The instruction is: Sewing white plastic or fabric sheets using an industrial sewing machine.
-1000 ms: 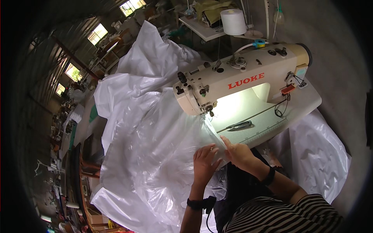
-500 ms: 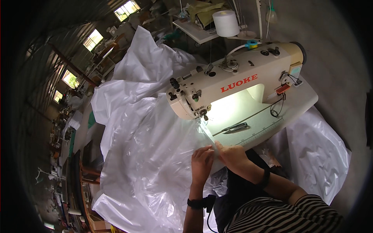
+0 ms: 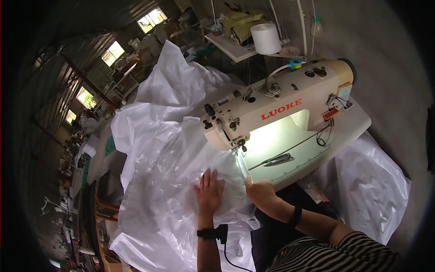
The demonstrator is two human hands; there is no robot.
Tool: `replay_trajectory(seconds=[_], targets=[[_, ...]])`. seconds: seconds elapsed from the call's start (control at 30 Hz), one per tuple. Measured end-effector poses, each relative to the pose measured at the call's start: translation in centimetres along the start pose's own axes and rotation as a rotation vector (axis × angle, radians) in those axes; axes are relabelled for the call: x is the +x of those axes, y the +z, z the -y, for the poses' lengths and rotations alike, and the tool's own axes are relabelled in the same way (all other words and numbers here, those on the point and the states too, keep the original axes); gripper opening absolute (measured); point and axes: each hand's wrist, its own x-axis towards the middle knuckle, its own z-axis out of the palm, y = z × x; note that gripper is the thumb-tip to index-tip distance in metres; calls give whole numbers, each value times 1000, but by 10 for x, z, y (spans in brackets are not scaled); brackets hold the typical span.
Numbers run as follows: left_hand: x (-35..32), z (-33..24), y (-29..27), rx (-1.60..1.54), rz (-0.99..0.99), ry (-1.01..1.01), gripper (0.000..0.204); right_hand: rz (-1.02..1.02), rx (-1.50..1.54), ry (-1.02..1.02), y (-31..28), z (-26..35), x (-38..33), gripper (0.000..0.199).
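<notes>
A large sheet of white translucent plastic fabric (image 3: pixel 163 149) lies spread over the table and under the needle of a cream sewing machine (image 3: pixel 276 109). My left hand (image 3: pixel 209 192) rests flat on the fabric with fingers spread, just in front of the needle. My right hand (image 3: pixel 259 189) presses the fabric's edge at the table's front, right of the left hand, its fingers partly tucked under a fold. A dark band sits on each wrist.
The lit machine table (image 3: pixel 312 149) carries small snips (image 3: pixel 277 158) and a ruler strip along its front edge. A white thread cone (image 3: pixel 266 38) stands behind the machine. More white fabric (image 3: pixel 371 186) hangs at the right. A cluttered workshop with windows fills the left.
Both hands have slid down and toward me on the fabric; the left hand has flattened with its fingers spread. The view has shifted slightly.
</notes>
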Motion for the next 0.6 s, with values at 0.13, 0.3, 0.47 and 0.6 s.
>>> replay_trajectory(seconds=[0.13,0.3,0.47,0.6], targets=[[18,5,6,5,-81,44,62,7,-29,48,5,-4,23,49],[44,25,20,-34,-189,99,58,-55,-104,14,13,-15,43,50],[46,11,15,-53,-194,150,48,-19,90,20,8,-25,45,44],[1,-46,8,-634,-170,345,42,-32,415,30,-3,-38,45,36]])
